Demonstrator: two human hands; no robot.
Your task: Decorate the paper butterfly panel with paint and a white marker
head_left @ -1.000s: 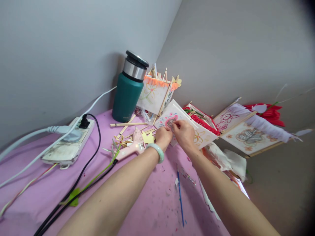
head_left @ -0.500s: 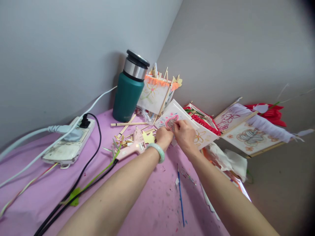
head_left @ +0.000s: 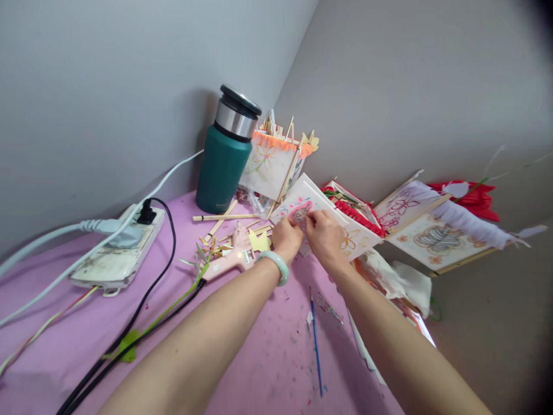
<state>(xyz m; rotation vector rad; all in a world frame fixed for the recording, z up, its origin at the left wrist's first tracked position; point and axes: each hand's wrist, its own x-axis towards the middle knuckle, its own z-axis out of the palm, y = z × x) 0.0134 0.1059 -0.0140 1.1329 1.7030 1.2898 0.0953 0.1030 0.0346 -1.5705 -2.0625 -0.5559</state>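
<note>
My left hand (head_left: pixel 287 237), with a pale green bangle (head_left: pixel 280 270) on its wrist, is closed with the fingertips pinched together. Close beside it, my right hand (head_left: pixel 324 237) is curled in a pinch too. Both meet in front of a white panel (head_left: pixel 307 189) with a pink-outlined, grey-striped drawing. What lies between the fingers is hidden. Left of the hands rests a pink glue gun (head_left: pixel 231 259), by a yellow paper star (head_left: pixel 260 241) and several wooden sticks (head_left: pixel 222 219). A blue paintbrush (head_left: pixel 316 340) lies on the purple table cover (head_left: pixel 268 346) between my forearms.
A green bottle (head_left: pixel 224 161) stands by the wall, in front of a decorated box (head_left: pixel 265 164) filled with sticks. A power strip (head_left: pixel 118 253) with cables sits at the left. Painted panels on sticks (head_left: pixel 449 239) and crumpled white material (head_left: pixel 389 276) are at the right.
Both hands stay pinched at the same panel, with only slight finger movement. The whole view has shifted a little.
</note>
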